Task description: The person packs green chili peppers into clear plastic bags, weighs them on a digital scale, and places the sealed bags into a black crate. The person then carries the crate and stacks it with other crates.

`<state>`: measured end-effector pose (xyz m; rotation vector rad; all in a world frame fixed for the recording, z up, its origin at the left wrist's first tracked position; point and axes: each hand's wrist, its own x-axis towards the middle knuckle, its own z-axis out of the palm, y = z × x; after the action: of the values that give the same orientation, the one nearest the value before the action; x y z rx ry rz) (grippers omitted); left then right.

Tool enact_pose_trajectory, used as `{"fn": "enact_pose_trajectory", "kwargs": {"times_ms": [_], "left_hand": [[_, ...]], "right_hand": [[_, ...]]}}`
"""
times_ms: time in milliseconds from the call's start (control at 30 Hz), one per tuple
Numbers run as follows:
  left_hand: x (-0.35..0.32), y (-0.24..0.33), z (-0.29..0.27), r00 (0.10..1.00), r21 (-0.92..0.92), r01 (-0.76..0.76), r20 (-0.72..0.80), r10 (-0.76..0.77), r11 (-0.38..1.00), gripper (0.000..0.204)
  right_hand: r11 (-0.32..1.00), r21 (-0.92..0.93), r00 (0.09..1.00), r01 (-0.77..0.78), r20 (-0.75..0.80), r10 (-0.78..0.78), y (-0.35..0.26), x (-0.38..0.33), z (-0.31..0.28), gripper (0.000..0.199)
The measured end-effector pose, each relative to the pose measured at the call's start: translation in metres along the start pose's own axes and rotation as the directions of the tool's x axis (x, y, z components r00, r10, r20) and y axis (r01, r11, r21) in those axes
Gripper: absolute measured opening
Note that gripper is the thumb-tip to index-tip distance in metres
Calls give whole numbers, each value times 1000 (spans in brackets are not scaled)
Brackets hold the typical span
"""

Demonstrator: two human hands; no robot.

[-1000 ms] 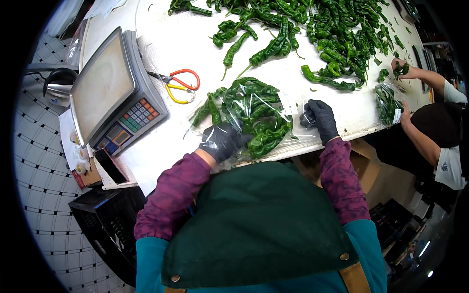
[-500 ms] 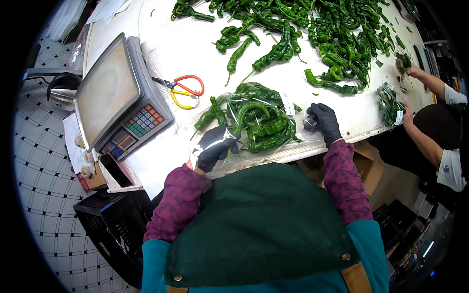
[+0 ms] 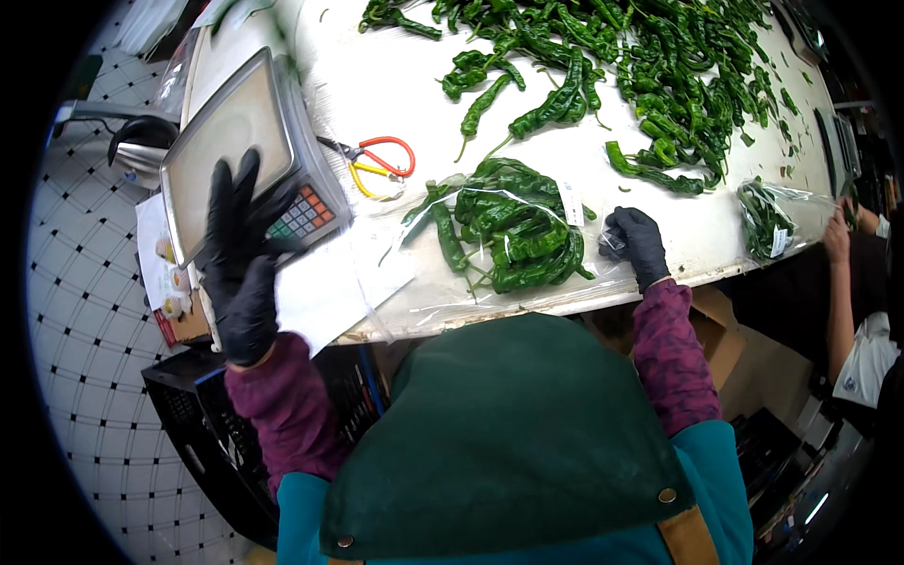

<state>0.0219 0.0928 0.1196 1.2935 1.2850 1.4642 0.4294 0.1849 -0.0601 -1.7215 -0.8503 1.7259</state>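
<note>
My left hand (image 3: 240, 259), in a black glove, is lifted with its fingers spread in front of the grey weighing scale (image 3: 235, 132) at the table's left end. A loose clear plastic bag (image 3: 330, 287) lies flat just right of that hand. My right hand (image 3: 638, 243), also gloved, is closed on the end of a clear bag filled with green peppers (image 3: 504, 226), which lies on the white table (image 3: 395, 85) near its front edge.
Red and yellow scissors (image 3: 377, 162) lie between the scale and the bag. A big heap of loose green peppers (image 3: 659, 75) covers the far right. Another person's hand (image 3: 835, 235) holds a second filled bag (image 3: 765, 218). A black crate (image 3: 188, 424) stands below left.
My left hand has left the filled bag, swung left and risen in front of the scale with its fingers spread. My right hand has stayed on the bag's end.
</note>
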Motion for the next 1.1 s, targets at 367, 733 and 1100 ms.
{"fn": "enact_pose_trajectory", "kwargs": {"times_ms": [367,733,1100], "left_hand": [[-84,-107,53,477,-199,791,-392,-787,579,82],[-74,-132,45,731,-149,581,-338,-593,801,26],[-69,-143,21,692,-663,588,115,-713,464,39]], "right_hand": [[994,-113,995,-6,94,16,0,-3,-1,19],[994,-65,995,89,48,-86,12,5,-5,17],[996,-91,997,23,69,-17,-3,-6,2,18]]}}
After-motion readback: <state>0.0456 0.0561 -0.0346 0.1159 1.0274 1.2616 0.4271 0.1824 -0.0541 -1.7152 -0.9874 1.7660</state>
